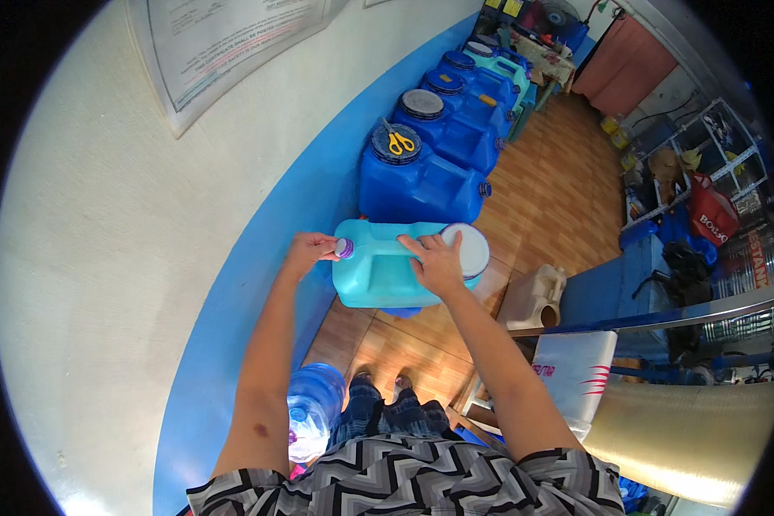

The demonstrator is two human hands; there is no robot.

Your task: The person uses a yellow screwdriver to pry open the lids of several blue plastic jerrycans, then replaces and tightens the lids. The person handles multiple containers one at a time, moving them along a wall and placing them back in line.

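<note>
A turquoise plastic water jug point(387, 284) stands before me, with a wide white lid point(472, 253) at its right end. At its left end is a small spout cap point(344, 248) with a purple ring. The fingers of my left hand point(311, 251) are closed on that small cap. My right hand point(437, 261) lies spread over the jug's top, its fingertips beside and on the edge of the white lid; it does not grip anything. Part of something blue shows beneath the jug.
Blue water jugs point(419, 187) line the wall beyond, yellow-handled scissors point(400, 142) on the nearest lid. A clear blue round bottle point(319, 393) stands near my feet at left. A beige jug point(534, 297), a white box point(574, 374) and a metal rack point(703, 155) are at right.
</note>
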